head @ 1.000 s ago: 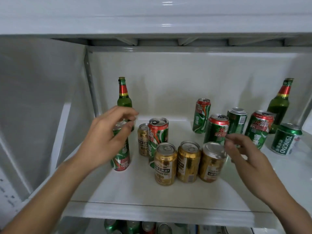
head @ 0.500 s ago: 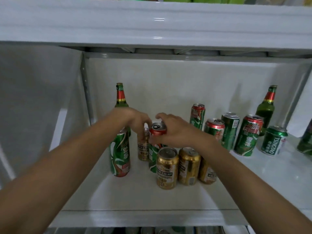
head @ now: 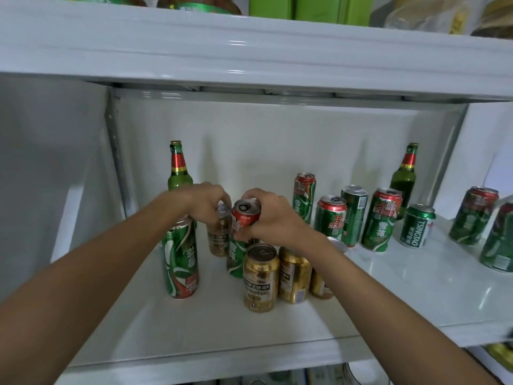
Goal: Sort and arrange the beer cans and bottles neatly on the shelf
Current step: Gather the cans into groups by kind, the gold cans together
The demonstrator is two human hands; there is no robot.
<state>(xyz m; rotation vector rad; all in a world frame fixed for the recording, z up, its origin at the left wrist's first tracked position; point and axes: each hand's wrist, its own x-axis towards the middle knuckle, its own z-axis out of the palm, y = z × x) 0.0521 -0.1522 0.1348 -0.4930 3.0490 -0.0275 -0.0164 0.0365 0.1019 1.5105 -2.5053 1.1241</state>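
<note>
Left hand [head: 206,202] grips a half-hidden gold can [head: 219,234]; right hand [head: 273,218] grips the red-topped can [head: 244,218], forearm hiding a third gold can [head: 319,284].

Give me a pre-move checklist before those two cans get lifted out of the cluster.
1. Right hand grip on the red-top can: ok, fingers curled round it.
2. Left hand grip on the small gold can: ok at the top.
3. Gold cans in front upright: ok.
4. Tall green can clear of the left arm: not ok, close under the wrist.
5. Free shelf space in front: ok.
6. Cans full or empty: cannot tell.
</note>
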